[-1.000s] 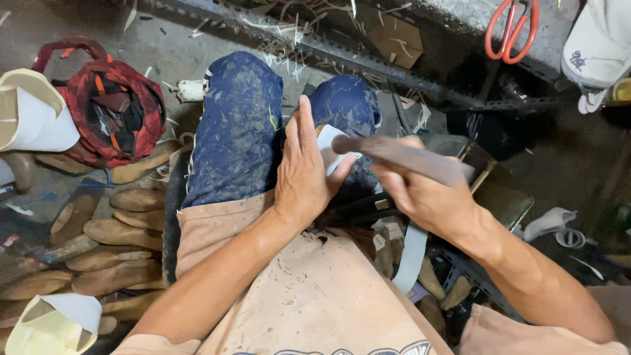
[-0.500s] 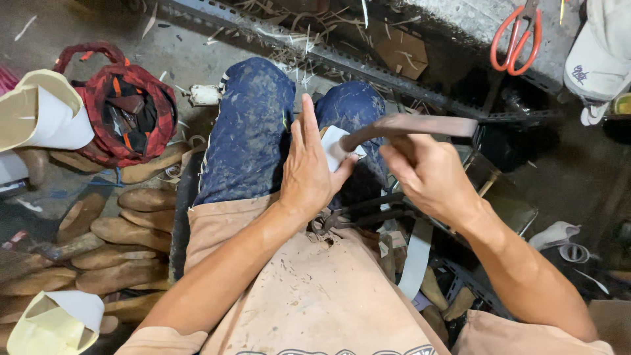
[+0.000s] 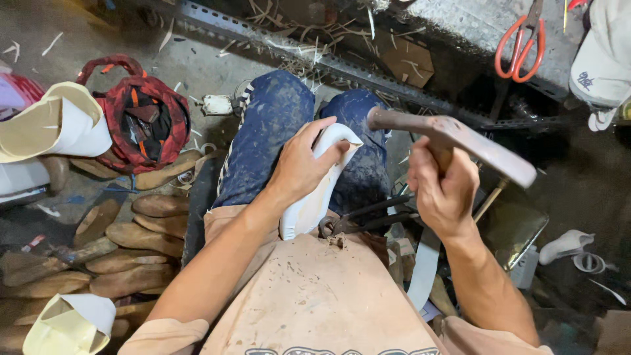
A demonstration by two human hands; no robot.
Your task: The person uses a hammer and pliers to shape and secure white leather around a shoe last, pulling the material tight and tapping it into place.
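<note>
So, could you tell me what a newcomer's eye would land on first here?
Probably the right hand gripping a hammer raised at centre right, beside the left hand pressing a white shoe upper on the lap. Orange-handled scissors stand out at top right.

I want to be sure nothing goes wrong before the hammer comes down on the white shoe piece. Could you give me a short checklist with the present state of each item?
1. Right hand wraps the hammer handle: ok.
2. Left hand presses the white shoe piece on the lap: ok.
3. Left fingers clear of the strike spot: not ok, they cover the piece's top.
4. Pliers on the lap clear of the piece: ok.
5. Hammer head tight on handle: cannot tell.
</note>
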